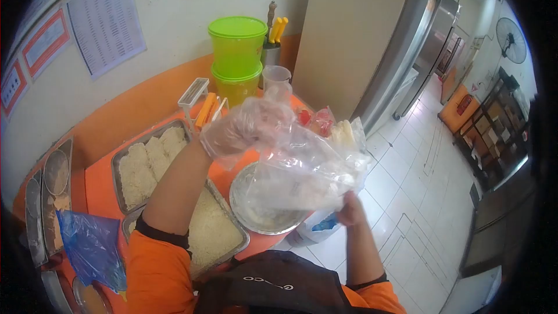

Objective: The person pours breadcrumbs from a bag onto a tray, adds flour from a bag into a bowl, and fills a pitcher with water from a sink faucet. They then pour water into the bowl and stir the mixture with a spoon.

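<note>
My left hand [264, 119], in a clear plastic glove, is closed on the upper end of a clear plastic bag [305, 166]; motion and the glove blur its fingers. Bare, my right hand [351, 209] grips the lower right corner of the same bag. Something whitish shows through the plastic, but I cannot make out what it is. Beneath the bag is a round metal bowl [247, 216] with pale, powdery matter in it, partly covered by the bag.
Metal trays [239, 231] of pale crumbs stand left of the bowl. Behind are stacked green tubs [238, 28], a knife holder [271, 55] and a clear jug [276, 74]. A blue plastic bag [90, 247] lies at left. An open white bag [318, 231] hangs or stands below the bowl's right side.
</note>
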Demonstrator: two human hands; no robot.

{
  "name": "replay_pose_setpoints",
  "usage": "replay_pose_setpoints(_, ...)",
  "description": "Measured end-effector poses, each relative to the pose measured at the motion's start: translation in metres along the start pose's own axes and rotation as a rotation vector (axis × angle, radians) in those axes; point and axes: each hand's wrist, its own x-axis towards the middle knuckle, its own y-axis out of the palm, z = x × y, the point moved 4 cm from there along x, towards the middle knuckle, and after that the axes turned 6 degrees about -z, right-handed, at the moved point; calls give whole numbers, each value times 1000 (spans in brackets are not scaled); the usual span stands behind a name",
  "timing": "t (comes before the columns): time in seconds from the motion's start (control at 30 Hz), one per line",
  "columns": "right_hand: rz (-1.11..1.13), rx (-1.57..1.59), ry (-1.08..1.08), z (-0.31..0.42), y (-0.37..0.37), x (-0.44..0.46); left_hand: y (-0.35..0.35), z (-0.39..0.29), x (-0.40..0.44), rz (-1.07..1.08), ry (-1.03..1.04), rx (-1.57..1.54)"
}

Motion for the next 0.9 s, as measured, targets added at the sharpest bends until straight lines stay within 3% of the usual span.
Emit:
replay_pose_setpoints(0.03,-161,-53,3,20,6,0,-6,10,-4,-2,-11,-35)
replay_pose_setpoints(0.1,-252,-433,-149,52,13,-2,-28,54,-5,-5,-32,-105)
replay_pose_setpoints(0.3,-278,-645,-261,71,62,-4,-83,188,-22,-300,176,172)
replay_pose_setpoints(0.37,-323,-786,-269,71,74,-5,-95,226,-22,-413,158,7)
replay_pose_setpoints(0.6,-323,-861,-392,80,107,-9,-86,216,-35,-544,260,-274)
replay_pose_setpoints(0.67,-371,-834,-445,79,113,-12,-81,216,-30,-584,114,-312)
replay_pose_setpoints(0.73,-401,-798,-479,81,116,-14,-71,204,-35,-553,17,-146)
replay_pose_setpoints(0.8,-415,-752,-496,82,117,-15,-59,192,-46,-443,-32,224)
replay_pose_setpoints(0.9,-426,-715,-469,78,113,-16,-66,203,-47,-398,77,486)
